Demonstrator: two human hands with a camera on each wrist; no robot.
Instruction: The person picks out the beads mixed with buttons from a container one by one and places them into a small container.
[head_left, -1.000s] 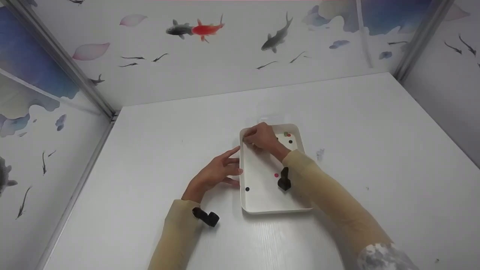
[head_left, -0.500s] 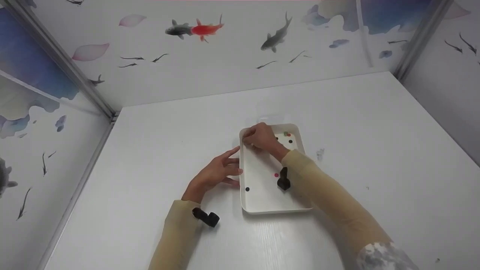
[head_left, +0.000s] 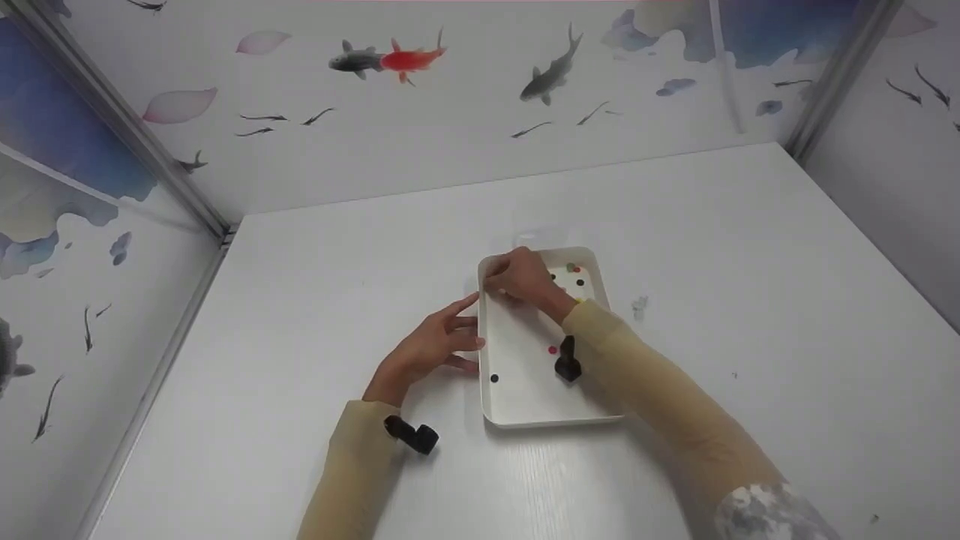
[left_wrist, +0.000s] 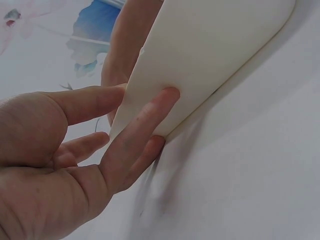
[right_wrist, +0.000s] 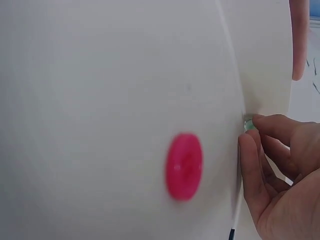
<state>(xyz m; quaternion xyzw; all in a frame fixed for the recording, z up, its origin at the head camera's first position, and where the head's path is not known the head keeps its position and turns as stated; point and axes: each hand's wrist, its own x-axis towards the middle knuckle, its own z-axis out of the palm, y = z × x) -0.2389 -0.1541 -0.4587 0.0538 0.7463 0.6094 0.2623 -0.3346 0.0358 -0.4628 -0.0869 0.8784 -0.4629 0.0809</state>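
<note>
Fingers of the right hand (head_left: 525,279) pinch a small greenish bead (right_wrist: 248,123) in the tray's (head_left: 525,416) corner; left hand's (head_left: 431,349) straight fingers brace its wall. Lifting it cleanly seems next.

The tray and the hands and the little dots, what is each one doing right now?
white tray: flat on the table, open top.
left hand: fingers straight, touching the tray's outer left wall.
right hand: fingers curled at the tray's far left corner, on something small and greenish, barely visible.
pink dot: loose on the tray floor.
black dot: loose on the tray floor, near the left wall.
</note>
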